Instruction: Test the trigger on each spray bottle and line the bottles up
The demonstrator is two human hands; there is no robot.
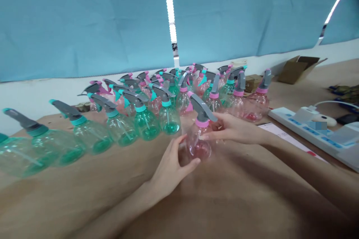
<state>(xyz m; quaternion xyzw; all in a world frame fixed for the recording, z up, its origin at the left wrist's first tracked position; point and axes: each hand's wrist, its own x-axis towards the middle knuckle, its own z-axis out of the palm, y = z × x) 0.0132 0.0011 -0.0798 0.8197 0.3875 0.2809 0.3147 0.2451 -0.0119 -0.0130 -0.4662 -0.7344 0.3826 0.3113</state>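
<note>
A clear pink spray bottle with a pink collar and a grey trigger head stands upright on the wooden table, between both my hands. My left hand curls round its left side, thumb at the front and fingers behind. From the right, my right hand grips the bottle's upper body just under the collar. Close to its left are green spray bottles, among them one with a teal collar. Behind it stands another pink spray bottle.
Several green bottles line the left in a row, with more pink and green ones behind. At right lie a white power strip with plugs and a sheet of paper. An open cardboard box sits at the back right, before a blue curtain.
</note>
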